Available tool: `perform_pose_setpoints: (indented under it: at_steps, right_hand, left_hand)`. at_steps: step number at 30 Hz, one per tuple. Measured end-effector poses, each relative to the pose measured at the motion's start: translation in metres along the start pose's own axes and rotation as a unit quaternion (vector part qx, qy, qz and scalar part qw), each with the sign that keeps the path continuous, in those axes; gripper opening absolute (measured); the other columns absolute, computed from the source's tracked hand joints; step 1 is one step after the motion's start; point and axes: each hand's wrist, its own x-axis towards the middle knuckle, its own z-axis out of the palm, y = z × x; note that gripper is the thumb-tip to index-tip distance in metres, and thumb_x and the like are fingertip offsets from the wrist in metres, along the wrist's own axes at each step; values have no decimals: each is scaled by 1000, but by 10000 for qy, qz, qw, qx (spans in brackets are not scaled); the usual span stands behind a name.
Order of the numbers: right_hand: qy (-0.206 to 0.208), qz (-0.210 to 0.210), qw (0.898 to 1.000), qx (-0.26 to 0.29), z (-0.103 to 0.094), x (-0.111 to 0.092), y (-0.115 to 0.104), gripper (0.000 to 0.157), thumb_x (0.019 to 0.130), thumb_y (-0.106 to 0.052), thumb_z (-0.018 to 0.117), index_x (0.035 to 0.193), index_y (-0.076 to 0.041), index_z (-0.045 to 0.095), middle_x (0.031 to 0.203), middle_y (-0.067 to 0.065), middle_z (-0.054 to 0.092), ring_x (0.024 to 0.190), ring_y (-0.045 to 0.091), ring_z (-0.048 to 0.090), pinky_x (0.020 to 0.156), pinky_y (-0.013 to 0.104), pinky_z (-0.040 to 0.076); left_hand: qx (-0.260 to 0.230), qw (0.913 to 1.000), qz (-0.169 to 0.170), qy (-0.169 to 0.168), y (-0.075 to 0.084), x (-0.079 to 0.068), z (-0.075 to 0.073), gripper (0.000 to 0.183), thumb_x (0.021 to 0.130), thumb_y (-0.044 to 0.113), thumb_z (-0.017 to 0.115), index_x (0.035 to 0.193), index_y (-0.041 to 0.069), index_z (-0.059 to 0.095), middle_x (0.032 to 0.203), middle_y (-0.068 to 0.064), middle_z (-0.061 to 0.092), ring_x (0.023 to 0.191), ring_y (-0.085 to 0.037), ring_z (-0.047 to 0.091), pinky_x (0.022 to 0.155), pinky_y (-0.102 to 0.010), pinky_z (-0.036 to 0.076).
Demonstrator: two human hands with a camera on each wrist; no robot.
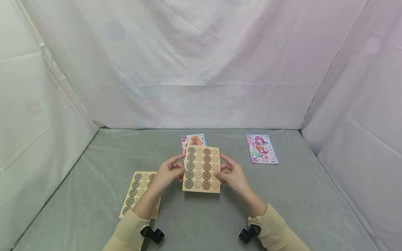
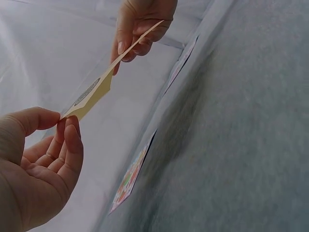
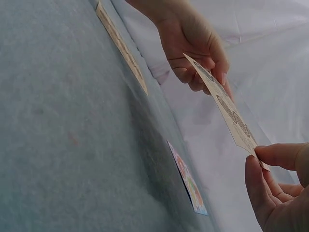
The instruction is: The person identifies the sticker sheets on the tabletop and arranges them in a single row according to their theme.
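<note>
A tan sticker sheet (image 1: 202, 169) with rows of round printed labels is held up above the table between both hands. My left hand (image 1: 169, 171) pinches its left edge between thumb and fingers. At the opposite edge, my right hand (image 1: 233, 174) pinches it the same way. In the left wrist view the sheet (image 2: 99, 89) appears nearly edge-on, slightly bent, and off the table. Behind it in the head view, a colourful sticker sheet (image 1: 195, 139) lies partly hidden. A second tan sheet of round labels (image 1: 133, 190) lies at the left, partly covered by my left forearm.
On the right side of the table lies a mermaid sticker sheet (image 1: 262, 149). The grey cloth-covered table (image 1: 301, 202) meets white curtains (image 1: 201, 104) at the back and sides. A black strap mount (image 1: 153, 234) sits on each wrist.
</note>
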Motion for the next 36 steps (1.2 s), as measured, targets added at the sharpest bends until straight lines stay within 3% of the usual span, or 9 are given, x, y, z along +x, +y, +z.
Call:
perform_pose_setpoints:
  at_steps: [4,7,15,28,36]
  right_hand:
    - [-86,-38,9999,37,3,-1,1,70,72,9,67,135,-1,37,87,19,60,65,29,61,60,51,50]
    - [-142,-31,9999,39,5,-2,3,71,71,9,67,135,-2,37,86,18,60,63,28,60,60,52,49]
    - [-298,-5,9995,108,10,-5,8,72,72,9,67,136,-1,34,86,20,59,60,24,59,60,54,49]
    - [-551,-54,9984,59,20,-9,13,73,73,8,67,136,2,31,83,20,58,62,32,60,60,56,48]
    - [-549,-57,9985,-65,26,1,44,75,72,3,70,137,-5,33,78,11,60,57,19,59,53,45,51]
  left_hand:
    - [54,9999,-102,78,-13,0,-6,50,80,-1,62,127,12,49,77,-16,60,60,-26,58,57,-40,51]
    - [84,9999,-104,107,-17,-2,-8,51,79,-1,62,126,11,49,76,-15,60,59,-24,57,55,-36,51]
    - [203,9995,-224,126,-19,-9,-11,52,77,-2,64,125,12,50,75,-16,60,60,-25,58,55,-35,52]
    - [458,9981,-380,144,-25,-20,-21,52,76,0,65,125,13,50,72,-15,61,61,-28,58,56,-36,51]
    - [502,9972,-521,182,-30,-27,-25,53,75,-1,65,125,12,50,72,-15,60,60,-27,58,55,-36,51]
